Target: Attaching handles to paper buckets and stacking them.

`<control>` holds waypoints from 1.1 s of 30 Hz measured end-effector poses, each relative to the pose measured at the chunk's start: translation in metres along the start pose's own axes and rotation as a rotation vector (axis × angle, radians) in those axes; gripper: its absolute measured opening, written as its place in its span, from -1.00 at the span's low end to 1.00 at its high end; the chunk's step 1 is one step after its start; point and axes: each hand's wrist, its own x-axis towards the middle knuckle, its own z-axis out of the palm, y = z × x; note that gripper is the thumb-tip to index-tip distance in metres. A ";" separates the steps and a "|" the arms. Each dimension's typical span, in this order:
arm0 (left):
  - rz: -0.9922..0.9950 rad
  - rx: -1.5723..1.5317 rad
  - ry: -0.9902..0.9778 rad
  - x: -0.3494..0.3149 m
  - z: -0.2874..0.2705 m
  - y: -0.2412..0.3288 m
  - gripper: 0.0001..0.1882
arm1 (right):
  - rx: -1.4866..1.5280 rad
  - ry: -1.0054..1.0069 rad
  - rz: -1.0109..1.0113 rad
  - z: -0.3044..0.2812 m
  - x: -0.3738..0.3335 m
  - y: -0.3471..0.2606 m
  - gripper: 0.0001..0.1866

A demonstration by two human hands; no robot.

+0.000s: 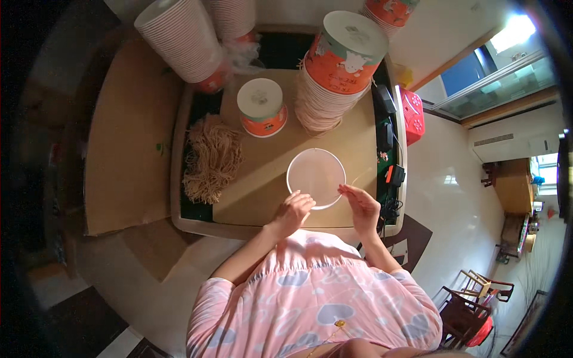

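Observation:
A round paper bucket [316, 177] stands with its white rim and pale inside facing me, near the front of the cardboard-topped table [262, 197]. My left hand [292, 212] grips the near-left part of its rim with bent fingers. At the right side of the rim, my right hand [363, 207] pinches its fingertips together; a thin pale cord [358, 178] curves beside them, though its end is hard to see. Left of the bucket lies a heap of beige cords [212, 158]. Behind it is a short upside-down orange and green bucket stack [260, 106].
A tall upside-down bucket stack [343, 65] with cords hanging around it rises at the back right. More wrapped stacks [179, 45] stand at the back left. Black chargers and cables [391, 173] line the table's right edge, beside a red plastic basket [412, 116]. A large cardboard sheet [131, 137] leans left.

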 end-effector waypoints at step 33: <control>-0.588 -0.493 0.056 0.036 -0.041 -0.010 -0.71 | 0.026 -0.195 0.233 0.051 0.037 0.056 -0.83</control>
